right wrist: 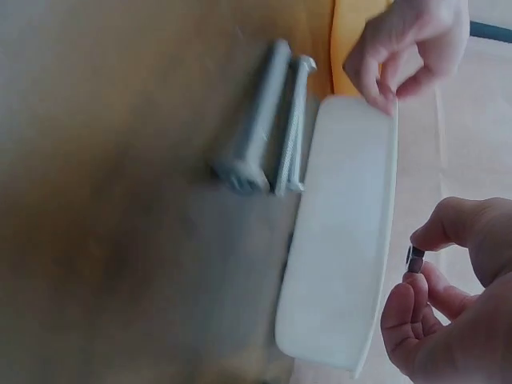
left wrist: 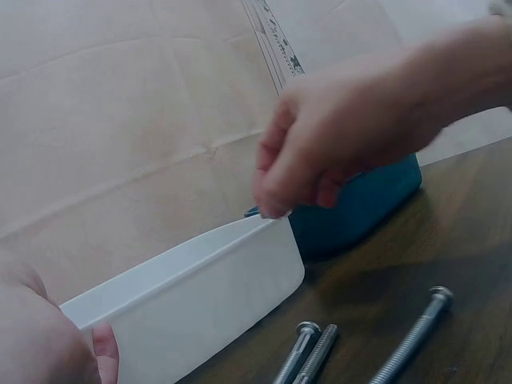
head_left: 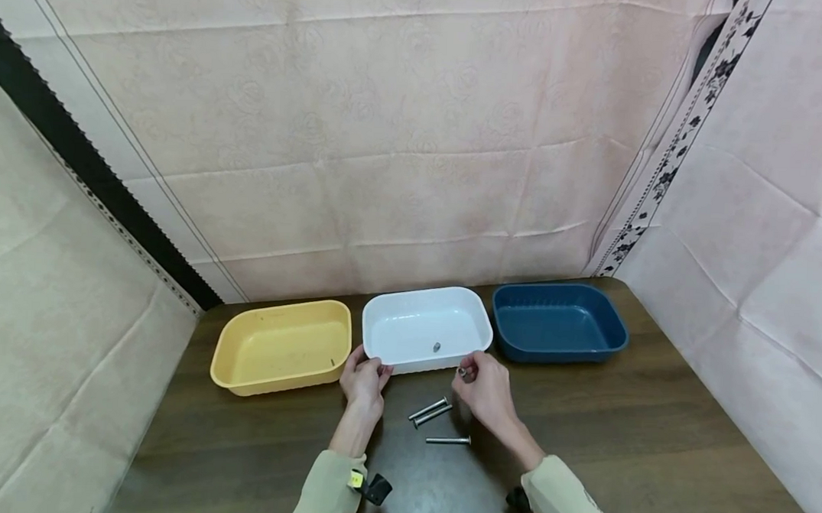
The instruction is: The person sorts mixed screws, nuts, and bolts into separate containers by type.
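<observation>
My left hand (head_left: 364, 381) grips the near left corner of a white plastic tray (head_left: 393, 361), fingers over its rim and thumb against the outer wall. A small metal nut (right wrist: 414, 258) is pinched between thumb and fingertips of my right hand (head_left: 486, 386), close to the tray's near right corner. Inside the tray lies another small grey metal piece (head_left: 437, 347). In front of it, on the table, are several steel bolts: a pair side by side, with one bolt (head_left: 447, 440) lying apart, nearer to me.
To the left stands a yellow tray (head_left: 229, 382) with small dark bits in it. A dark blue tray (head_left: 558, 355) stands to the right. All three trays line the back of the brown wooden table (head_left: 651, 435), with cloth-covered walls behind and at both sides.
</observation>
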Action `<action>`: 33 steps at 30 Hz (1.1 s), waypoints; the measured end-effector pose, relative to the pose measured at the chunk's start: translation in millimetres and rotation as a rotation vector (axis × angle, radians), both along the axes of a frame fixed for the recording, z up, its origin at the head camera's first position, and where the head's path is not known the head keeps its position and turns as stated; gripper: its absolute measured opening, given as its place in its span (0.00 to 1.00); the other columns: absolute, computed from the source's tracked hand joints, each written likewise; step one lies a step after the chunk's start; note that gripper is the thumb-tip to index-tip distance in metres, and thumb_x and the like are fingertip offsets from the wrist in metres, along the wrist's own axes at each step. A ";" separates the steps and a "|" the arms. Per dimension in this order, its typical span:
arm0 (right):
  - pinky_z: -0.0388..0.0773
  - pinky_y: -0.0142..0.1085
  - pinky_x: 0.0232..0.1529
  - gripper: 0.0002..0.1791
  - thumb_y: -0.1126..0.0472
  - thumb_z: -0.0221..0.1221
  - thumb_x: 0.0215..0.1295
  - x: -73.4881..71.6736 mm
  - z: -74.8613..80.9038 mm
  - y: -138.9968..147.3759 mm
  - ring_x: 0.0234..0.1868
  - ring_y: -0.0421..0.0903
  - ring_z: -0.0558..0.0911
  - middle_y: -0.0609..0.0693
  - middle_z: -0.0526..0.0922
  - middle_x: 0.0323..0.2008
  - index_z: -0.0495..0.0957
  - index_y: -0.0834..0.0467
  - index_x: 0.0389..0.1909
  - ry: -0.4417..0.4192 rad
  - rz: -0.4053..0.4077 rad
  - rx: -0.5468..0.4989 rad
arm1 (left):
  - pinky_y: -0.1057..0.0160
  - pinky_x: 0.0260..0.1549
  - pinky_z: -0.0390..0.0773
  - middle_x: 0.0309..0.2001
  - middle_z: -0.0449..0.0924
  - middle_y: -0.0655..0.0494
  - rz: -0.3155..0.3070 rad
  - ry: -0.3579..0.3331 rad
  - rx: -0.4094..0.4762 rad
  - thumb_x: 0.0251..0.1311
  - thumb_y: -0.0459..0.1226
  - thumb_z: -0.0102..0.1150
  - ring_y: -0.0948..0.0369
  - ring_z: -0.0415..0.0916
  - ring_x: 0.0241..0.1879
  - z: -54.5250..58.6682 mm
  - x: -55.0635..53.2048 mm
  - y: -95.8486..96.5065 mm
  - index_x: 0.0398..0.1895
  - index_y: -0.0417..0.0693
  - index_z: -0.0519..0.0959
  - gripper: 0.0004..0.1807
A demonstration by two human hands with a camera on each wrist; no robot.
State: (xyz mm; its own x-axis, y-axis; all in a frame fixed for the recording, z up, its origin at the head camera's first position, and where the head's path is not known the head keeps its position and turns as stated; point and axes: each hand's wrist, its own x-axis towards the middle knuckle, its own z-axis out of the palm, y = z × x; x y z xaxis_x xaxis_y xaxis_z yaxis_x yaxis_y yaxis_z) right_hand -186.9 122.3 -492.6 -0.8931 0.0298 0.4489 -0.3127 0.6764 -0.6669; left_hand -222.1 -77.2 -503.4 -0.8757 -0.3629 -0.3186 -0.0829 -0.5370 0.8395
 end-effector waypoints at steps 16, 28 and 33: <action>0.78 0.44 0.35 0.07 0.68 0.68 0.54 -67.3 7.1 -7.9 0.31 0.51 0.76 0.53 0.77 0.27 0.79 0.63 0.30 -0.127 -0.026 0.087 | 0.63 0.36 0.82 0.32 0.69 0.50 0.001 -0.015 -0.010 0.56 0.17 0.46 0.58 0.72 0.29 -1.0 -0.3 3.4 0.68 0.32 0.66 0.32; 0.79 0.43 0.36 0.07 0.68 0.69 0.56 -77.0 6.3 -12.9 0.31 0.51 0.77 0.53 0.78 0.28 0.80 0.63 0.31 -0.174 0.005 0.119 | 0.64 0.35 0.82 0.33 0.69 0.49 0.008 -0.005 -0.006 0.56 0.17 0.46 0.58 0.72 0.29 -1.7 -0.5 1.9 0.68 0.33 0.65 0.32; 0.80 0.43 0.35 0.03 0.68 0.65 0.60 -73.3 10.0 -11.5 0.30 0.50 0.77 0.53 0.80 0.28 0.82 0.65 0.33 -0.142 0.013 0.067 | 0.63 0.36 0.82 0.34 0.69 0.49 0.003 -0.009 -0.009 0.57 0.17 0.46 0.58 0.72 0.30 -0.7 -0.1 0.9 0.68 0.33 0.65 0.32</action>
State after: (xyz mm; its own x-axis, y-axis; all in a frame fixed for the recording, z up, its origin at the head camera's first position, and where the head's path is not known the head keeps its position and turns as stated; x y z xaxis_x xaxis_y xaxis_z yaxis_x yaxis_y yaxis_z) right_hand -260.1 110.9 -482.6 -0.9479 -0.0083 0.3186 -0.2276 0.7174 -0.6584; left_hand -222.2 -76.3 -504.1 -0.8715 -0.3689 -0.3231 -0.0887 -0.5295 0.8436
